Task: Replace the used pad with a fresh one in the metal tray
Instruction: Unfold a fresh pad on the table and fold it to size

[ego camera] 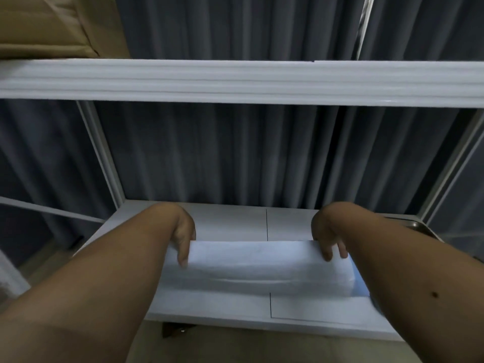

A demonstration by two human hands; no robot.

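two bare forearms reach in from the bottom corners of the frame toward a white shelf. the left hand (183, 238) grips the left end of a white, soft rectangular pad (262, 265), fingers curled over its top edge. the right hand (328, 238) holds the right end the same way, fingertips pressed on the pad's face. the pad sits in the lower centre, stretched between both hands, above the flat white shelf board (230, 226) (a thin dark seam runs down its middle). at the right edge, behind the right forearm, a corner of a metal tray (416, 226) shows. a white shelf rail (235, 82) crosses the upper frame, dark grey pleated curtains (235, 153) hang behind, and a brown cardboard box (52, 24) fills the upper left.
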